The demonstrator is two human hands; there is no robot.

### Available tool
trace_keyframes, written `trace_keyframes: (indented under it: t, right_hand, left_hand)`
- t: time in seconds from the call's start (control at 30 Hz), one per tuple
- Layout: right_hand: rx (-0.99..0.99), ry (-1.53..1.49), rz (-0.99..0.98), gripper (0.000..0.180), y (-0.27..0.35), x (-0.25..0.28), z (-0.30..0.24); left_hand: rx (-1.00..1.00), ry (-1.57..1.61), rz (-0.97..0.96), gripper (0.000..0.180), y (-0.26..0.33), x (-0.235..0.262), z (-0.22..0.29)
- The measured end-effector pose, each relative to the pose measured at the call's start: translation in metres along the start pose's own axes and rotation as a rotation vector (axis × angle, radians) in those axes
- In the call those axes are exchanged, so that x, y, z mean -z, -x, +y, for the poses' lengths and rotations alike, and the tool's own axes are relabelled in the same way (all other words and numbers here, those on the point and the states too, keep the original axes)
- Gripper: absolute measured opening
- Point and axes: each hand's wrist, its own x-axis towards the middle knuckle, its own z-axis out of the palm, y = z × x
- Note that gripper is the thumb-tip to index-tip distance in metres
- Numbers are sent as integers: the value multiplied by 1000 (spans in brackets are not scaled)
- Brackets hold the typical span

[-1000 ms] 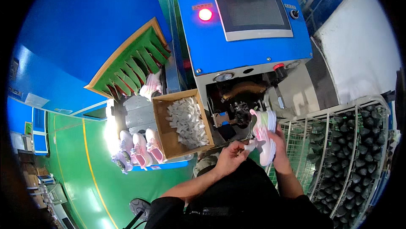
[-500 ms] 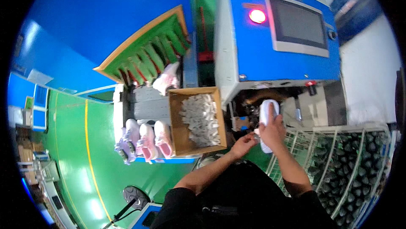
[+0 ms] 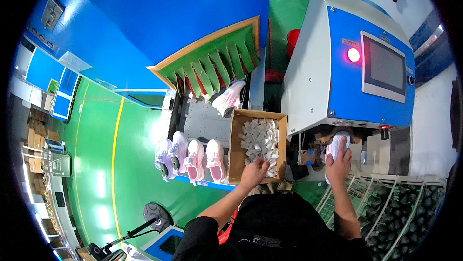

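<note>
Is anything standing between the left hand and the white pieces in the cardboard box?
Nothing visible does: the left hand is over the near end of the open cardboard box, right at the white pieces. Whether it touches them is unclear.

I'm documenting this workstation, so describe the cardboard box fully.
The cardboard box is brown, rectangular and open-topped, with thin, plain-looking walls. It sits level-looking between the lined-up shoes and the blue-fronted machine. Small white pieces are heaped inside, leaving its left side barer. The left hand is at its near end, over the pieces; contact with the box is unclear.
</note>
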Motion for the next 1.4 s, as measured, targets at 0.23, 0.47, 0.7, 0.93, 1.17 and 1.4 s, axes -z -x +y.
trace_keyframes:
  t: [0.23, 0.47, 0.7, 0.93, 1.17, 1.4]
  right_hand:
    - [-117, -342, 38, 84, 82, 40, -16]
    - [205, -373, -334, 77, 177, 95, 7]
    - [-795, -2030, -443, 74, 81, -4, 31]
    - [-269, -1377, -115, 75, 113, -6, 44]
    - [-609, -984, -84, 57, 287, -39, 205]
    - [-1751, -479, 235, 74, 389, -96, 390]
  left_hand:
    - [-88, 388, -640, 51, 15, -53, 38]
    - [341, 837, -1493, 64, 36, -120, 38]
    - [343, 378, -1095, 60, 44, -87, 20]
    - [290, 673, -796, 54, 27, -66, -4]
    - [157, 235, -594, 42, 76, -118, 27]
    - [208, 135, -444, 45, 117, -166, 43]
